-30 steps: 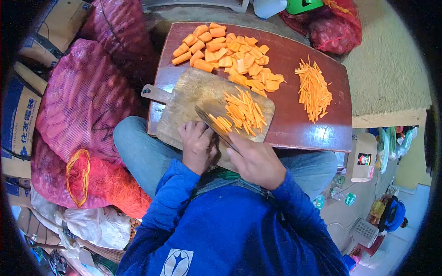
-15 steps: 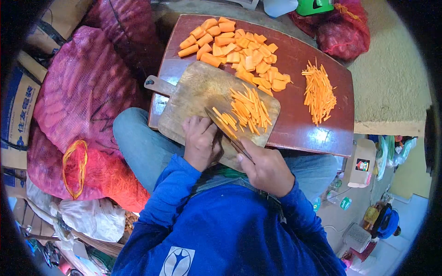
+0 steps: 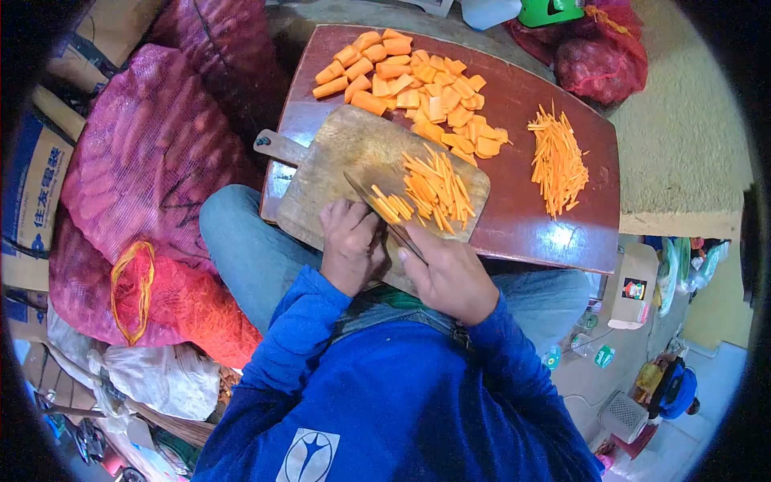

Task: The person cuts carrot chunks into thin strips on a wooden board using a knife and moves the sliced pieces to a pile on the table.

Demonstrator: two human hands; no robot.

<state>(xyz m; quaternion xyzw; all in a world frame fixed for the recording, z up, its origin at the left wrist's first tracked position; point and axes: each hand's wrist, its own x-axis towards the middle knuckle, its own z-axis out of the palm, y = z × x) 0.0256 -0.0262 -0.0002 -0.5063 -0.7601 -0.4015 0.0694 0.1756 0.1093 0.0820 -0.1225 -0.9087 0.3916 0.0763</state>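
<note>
My right hand [image 3: 454, 275] grips a knife [image 3: 371, 199], its blade slanting up and left over the wooden cutting board [image 3: 337, 173]. Beside the blade, on its left, my left hand [image 3: 351, 247] rests with curled fingers on the board's near edge; whatever lies under the fingertips is hidden. Along the right side of the blade lie a few thin carrot sticks [image 3: 392, 207]. A larger heap of carrot strips [image 3: 436, 189] covers the board's right part.
The board lies on a reddish-brown table [image 3: 514, 233]. Behind it are carrot chunks [image 3: 350, 68] and flat carrot slices [image 3: 450, 100]. A pile of carrot strips [image 3: 557, 165] sits at the right. Big mesh sacks [image 3: 152, 153] stand to the left, and a red sack [image 3: 602, 60] is at the back right.
My right hand and the knife have shifted left and slightly up, so the blade tip reaches farther over the board. My left hand has stayed nearly in place.
</note>
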